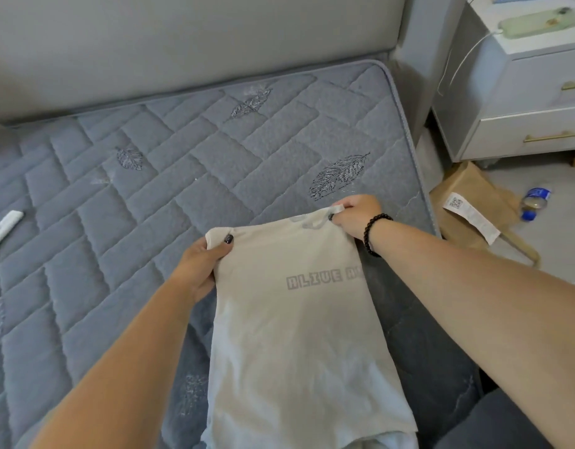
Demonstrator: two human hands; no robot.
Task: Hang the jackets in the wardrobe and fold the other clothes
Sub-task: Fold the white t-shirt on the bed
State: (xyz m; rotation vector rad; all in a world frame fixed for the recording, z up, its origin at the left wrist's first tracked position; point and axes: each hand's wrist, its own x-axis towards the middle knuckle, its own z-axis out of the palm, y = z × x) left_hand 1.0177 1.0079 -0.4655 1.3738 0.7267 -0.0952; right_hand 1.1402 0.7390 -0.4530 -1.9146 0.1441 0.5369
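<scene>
A pale beige T-shirt (299, 325) with grey printed letters lies lengthwise, folded into a narrow strip, on the grey quilted mattress (150, 189). My left hand (198, 270) pinches its far left corner, thumb on top. My right hand (357, 215), with a black bead bracelet on the wrist, grips the far right corner by the collar. The shirt's near end hangs toward me, over a dark garment (435, 358) beneath it.
A white remote-like object (2, 228) lies at the mattress's left edge. The padded headboard (182, 43) runs along the back. Right of the bed stand a white nightstand (532, 102) with a phone (538, 24) on top, a brown paper bag (474, 205) and a plastic bottle (535, 202) on the floor.
</scene>
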